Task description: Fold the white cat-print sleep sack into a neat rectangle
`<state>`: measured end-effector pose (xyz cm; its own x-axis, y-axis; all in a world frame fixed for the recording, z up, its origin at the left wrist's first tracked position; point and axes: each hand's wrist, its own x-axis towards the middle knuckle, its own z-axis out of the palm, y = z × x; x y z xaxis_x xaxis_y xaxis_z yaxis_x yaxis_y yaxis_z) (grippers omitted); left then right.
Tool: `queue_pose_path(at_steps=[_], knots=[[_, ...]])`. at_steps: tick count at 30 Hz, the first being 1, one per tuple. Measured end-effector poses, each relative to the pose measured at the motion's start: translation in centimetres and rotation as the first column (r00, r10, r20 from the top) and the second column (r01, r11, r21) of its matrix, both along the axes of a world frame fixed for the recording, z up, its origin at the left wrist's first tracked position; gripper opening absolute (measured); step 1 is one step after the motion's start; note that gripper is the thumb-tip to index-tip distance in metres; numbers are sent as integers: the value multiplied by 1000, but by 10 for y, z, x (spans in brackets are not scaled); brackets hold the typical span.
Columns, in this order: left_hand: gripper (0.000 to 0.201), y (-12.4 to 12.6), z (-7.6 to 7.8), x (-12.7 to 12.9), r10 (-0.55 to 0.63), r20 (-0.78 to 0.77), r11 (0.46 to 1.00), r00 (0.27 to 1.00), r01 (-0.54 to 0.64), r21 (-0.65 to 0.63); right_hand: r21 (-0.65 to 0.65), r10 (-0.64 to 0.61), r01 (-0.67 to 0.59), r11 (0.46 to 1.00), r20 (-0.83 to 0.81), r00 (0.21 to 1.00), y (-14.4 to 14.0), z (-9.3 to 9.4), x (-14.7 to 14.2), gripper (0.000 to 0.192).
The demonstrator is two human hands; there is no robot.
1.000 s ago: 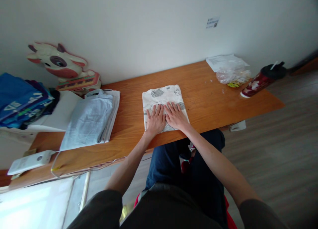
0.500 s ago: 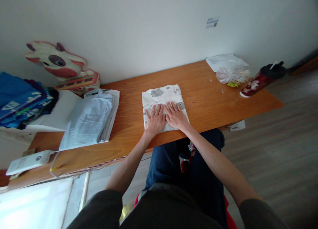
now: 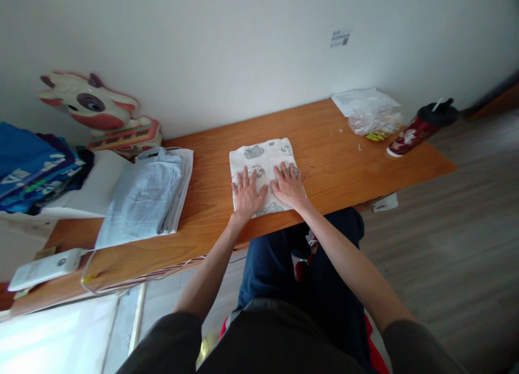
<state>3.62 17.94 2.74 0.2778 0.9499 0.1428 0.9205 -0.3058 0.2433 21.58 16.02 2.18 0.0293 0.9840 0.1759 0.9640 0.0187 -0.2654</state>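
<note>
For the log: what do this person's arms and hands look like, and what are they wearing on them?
Both arms are bare from the upper arm down, ending in short dark sleeves at the shoulders. The left hand and right hand are bare: no gloves, and no watch, ring or bracelet that I can make out. Fingers are slim, nails short. No markings or cables show.

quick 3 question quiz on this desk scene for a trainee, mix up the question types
1. True or false: both hands lie flat on the folded printed cloth.
2. What stands nearest the right end of the wooden table? A) red bottle B) cow toy C) blue clothes
3. Fill in: left of the printed cloth lies a folded light ____ shirt.

Key
1. True: left hand and right hand rest open on it.
2. A, the red bottle.
3. Blue: the shirt.
</note>
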Motion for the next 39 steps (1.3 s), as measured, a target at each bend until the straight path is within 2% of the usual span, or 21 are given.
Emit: queue_pose_path(at_steps=[4,7,10,12,16,21,28,34,39], knots=[[73,7,0,-9,37,26,999,999,-36,-33,-8,7,-7,1000,-4,1000,2,-6,5,67],[71,22,6,-16,61,45,996,997,-58,-64,15,10,-9,1000,-33,999,10,-4,8,61],[72,54,12,-16,93,56,993,994,-89,-72,43,13,-11,999,-38,999,36,4,11,56],[73,80,13,-11,91,40,993,995,-88,-84,38,19,-18,999,-26,999,61,9,13,60],[76,116,6,1,43,-2,996,999,-43,-78,-7,26,-26,1000,0,1000,102,4,15,70],[77,120,-6,3,-13,-23,1000,1000,13,-1,29,24,-24,999,11,1000,113,-13,17,70],[76,124,-9,4,-22,-18,1000,1000,22,9,50,21,-20,999,-6,1000,129,-5,19,60],[76,129,-11,6,-20,-18,1000,1000,21,21,83,89,-88,993,-8,996,142,-16,23,66],[76,149,-14,16,-1,6,1000,1000,1,20,49,130,-129,990,-12,991,170,-18,34,65]])
